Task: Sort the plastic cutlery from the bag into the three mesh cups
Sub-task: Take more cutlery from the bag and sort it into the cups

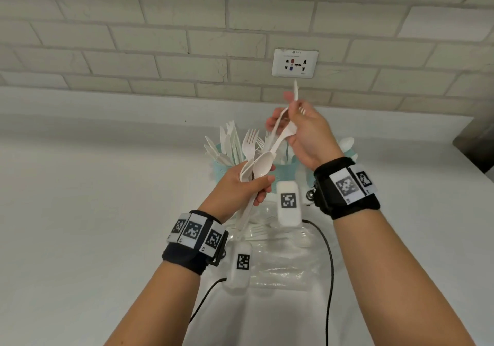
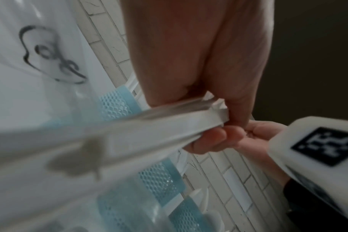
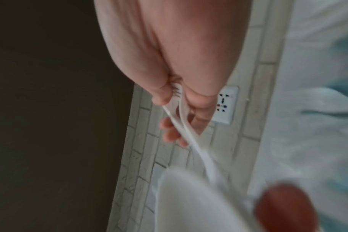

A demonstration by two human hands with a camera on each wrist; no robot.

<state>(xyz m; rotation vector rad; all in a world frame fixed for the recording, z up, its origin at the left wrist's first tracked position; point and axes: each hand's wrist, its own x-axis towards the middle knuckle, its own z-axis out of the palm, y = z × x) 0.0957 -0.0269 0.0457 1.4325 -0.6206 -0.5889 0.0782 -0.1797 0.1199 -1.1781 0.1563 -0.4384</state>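
Observation:
My left hand (image 1: 248,188) grips a bundle of white plastic cutlery (image 1: 247,206), handles pointing down; the same bundle (image 2: 149,124) fills the left wrist view. My right hand (image 1: 290,123), higher and further back, pinches a few thin white pieces (image 3: 181,125). One is a spoon (image 1: 263,165) whose bowl hangs against the left hand's bundle. Fork tines show at the right palm. Behind the hands stand three teal mesh cups: left (image 1: 220,166) with knives, middle (image 1: 287,170) with forks, right (image 1: 352,156) with spoons. The clear bag (image 1: 283,262) lies on the counter under my wrists.
A white counter (image 1: 107,212) runs to a pale brick wall with a power outlet (image 1: 294,63). Black cables (image 1: 330,265) trail from the wrist cameras over the bag. The counter's right edge (image 1: 470,153) drops off near a dark object.

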